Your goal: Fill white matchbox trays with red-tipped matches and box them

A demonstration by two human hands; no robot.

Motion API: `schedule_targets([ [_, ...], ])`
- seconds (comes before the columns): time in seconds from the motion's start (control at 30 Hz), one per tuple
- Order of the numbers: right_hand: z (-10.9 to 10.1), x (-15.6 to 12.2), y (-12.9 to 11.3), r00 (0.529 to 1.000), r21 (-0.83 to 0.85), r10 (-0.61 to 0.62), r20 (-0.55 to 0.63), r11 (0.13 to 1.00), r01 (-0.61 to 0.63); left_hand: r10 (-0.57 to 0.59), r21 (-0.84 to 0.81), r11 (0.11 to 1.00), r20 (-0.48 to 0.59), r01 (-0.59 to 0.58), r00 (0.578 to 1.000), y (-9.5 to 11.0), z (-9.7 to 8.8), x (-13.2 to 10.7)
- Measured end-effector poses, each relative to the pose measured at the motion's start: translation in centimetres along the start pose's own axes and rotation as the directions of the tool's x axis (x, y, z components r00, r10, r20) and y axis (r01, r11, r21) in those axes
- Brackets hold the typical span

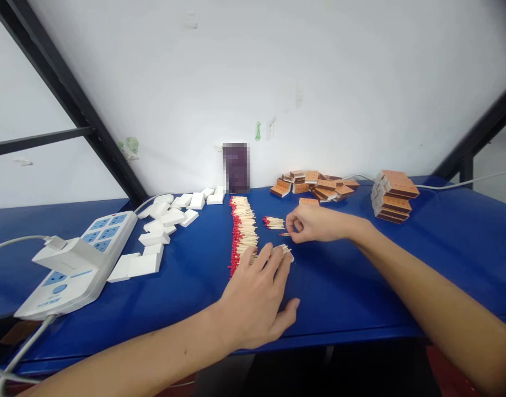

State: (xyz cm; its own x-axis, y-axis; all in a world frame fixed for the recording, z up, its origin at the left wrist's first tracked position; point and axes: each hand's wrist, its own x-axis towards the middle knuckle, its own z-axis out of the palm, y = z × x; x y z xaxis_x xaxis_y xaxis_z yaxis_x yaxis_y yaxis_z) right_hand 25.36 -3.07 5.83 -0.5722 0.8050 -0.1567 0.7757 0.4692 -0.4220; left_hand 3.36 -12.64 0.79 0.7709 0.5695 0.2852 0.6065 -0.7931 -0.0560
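A long row of red-tipped matches (242, 229) lies on the blue table (360, 275). My left hand (257, 298) rests flat at the row's near end, fingers stretched out over some matches and a small white tray (286, 252). My right hand (315, 223) is curled in a loose pinch just right of a small bunch of matches (273, 223); what its fingers hold is too small to make out. A single match (283, 234) lies below that bunch.
White inner trays (162, 234) are scattered at left beside a white power strip (77, 259) with cables. Orange matchbox sleeves lie in a heap (315, 184) at the back and a stack (393, 196) at right. Black frame bars stand at both sides.
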Motion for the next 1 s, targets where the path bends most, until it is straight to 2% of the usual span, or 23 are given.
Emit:
schedule_targets([
  [0.2,-0.4,-0.6,-0.7,0.993,0.173,-0.074,0.087,0.983,0.058,-0.022,-0.014,1.000,0.007,0.022,1.000,0.0,-0.1,0.2],
  [0.5,-0.2,-0.6,-1.0,0.992,0.194,-0.093,0.080,0.978,0.076,-0.041,0.021,0.999,-0.029,0.042,0.999,0.2,0.3,0.1],
  [0.63,0.0,-0.5,-1.4,0.994,0.154,-0.088,0.070,0.985,0.076,-0.005,0.064,0.998,-0.121,0.013,0.993,0.3,0.0,0.1],
  [0.73,0.2,-0.4,-1.7,0.994,0.142,-0.102,0.049,0.985,0.094,0.068,0.066,0.996,-0.220,-0.054,0.973,0.4,-0.2,0.2],
  [0.8,0.4,-0.3,-1.9,0.990,0.143,-0.138,0.042,0.981,0.131,0.157,0.048,0.988,-0.268,-0.150,0.951,0.5,-0.2,0.2],
  [0.9,1.0,-0.1,-2.2,0.980,0.120,-0.194,0.031,0.975,0.189,0.312,0.021,0.947,-0.313,-0.321,0.897,0.8,0.3,0.2],
  [1.0,1.4,0.0,-2.2,0.978,0.105,-0.208,0.016,0.973,0.205,0.382,-0.008,0.913,-0.338,-0.408,0.860,1.0,0.7,0.0],
])
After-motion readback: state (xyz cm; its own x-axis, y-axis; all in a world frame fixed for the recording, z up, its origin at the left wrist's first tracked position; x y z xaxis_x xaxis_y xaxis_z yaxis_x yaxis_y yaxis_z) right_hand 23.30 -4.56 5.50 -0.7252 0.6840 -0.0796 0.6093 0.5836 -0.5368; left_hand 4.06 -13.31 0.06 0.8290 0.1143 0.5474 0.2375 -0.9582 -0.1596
